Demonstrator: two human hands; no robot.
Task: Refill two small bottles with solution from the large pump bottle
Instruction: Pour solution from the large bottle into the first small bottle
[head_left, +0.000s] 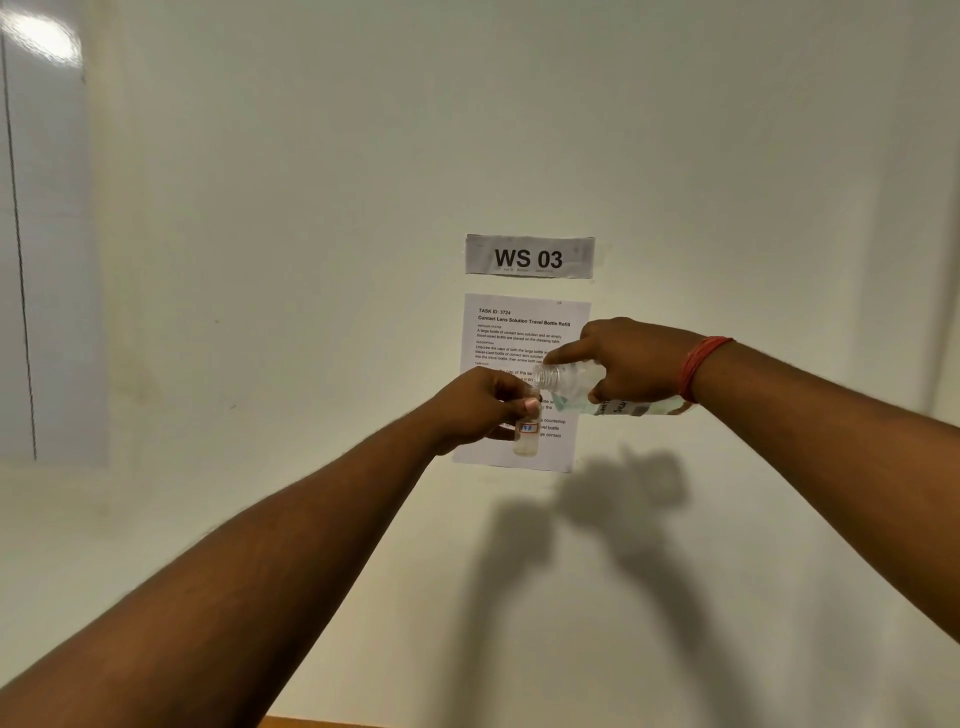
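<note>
A: Where is the small bottle?

B: The small clear glass vial with a red-bordered label (527, 435) is up in the air in front of the wall, upright, pinched near its neck by the left hand (480, 410). The thumb and fingers are curled round its upper part, so the mouth is mostly hidden.

A: And the big one?

B: The large clear plastic bottle with a printed label (597, 389) is gripped round its body by the right hand (631, 361), fingers wrapped, forefinger lying along the top. Its pump top is off and not in view. Its long axis lies almost level, tipped a little down to the left, with the open threaded neck pointing at the vial.

A: How do the two mouths stand?

B: The large neck sits just above and slightly right of the vial's top, very near it. I can't tell whether they touch, nor whether liquid is running. The vial looks to have some pale liquid low down.

A: So the next move?

B: I'd judge the pour turns on the right hand tilting that neck further down over the vial while the left holds it steady.

A: Around them?

B: A printed task sheet (519, 332) and a grey "WS 03" sign (529, 257) on the cream wall (311, 208), and a red thread band (701, 366) on the right wrist.
</note>
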